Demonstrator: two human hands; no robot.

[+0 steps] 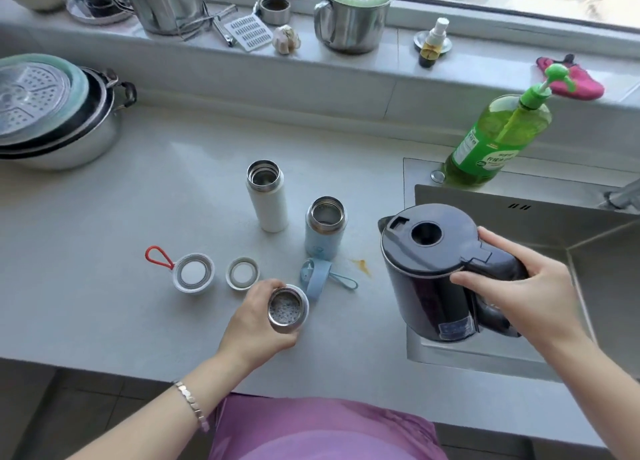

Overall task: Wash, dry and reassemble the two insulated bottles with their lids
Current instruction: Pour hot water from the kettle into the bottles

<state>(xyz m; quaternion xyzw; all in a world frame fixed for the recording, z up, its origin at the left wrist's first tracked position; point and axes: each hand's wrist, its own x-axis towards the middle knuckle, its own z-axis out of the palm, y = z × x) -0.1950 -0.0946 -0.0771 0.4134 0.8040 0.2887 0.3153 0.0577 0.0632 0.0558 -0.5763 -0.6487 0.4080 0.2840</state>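
A white insulated bottle (268, 196) and a light blue one (323, 229) stand open and upright in the middle of the counter. In front of them lie a white lid with a red loop (193, 272), a white ring (242, 273) and a blue lid with a strap (317, 277). My left hand (258, 317) grips a steel strainer cup (287, 309) just above the counter. My right hand (519, 283) holds the handle of a dark electric kettle (433, 269) at the sink's left edge.
The steel sink (554, 238) lies to the right, a green soap pump bottle (498, 141) at its back rim. Stacked pots (59, 113) stand at the left. The window ledge carries a steel mug (349, 19), a small spray bottle (433, 42) and a pink cloth (571, 78). A yellow stain (362, 264) marks the counter.
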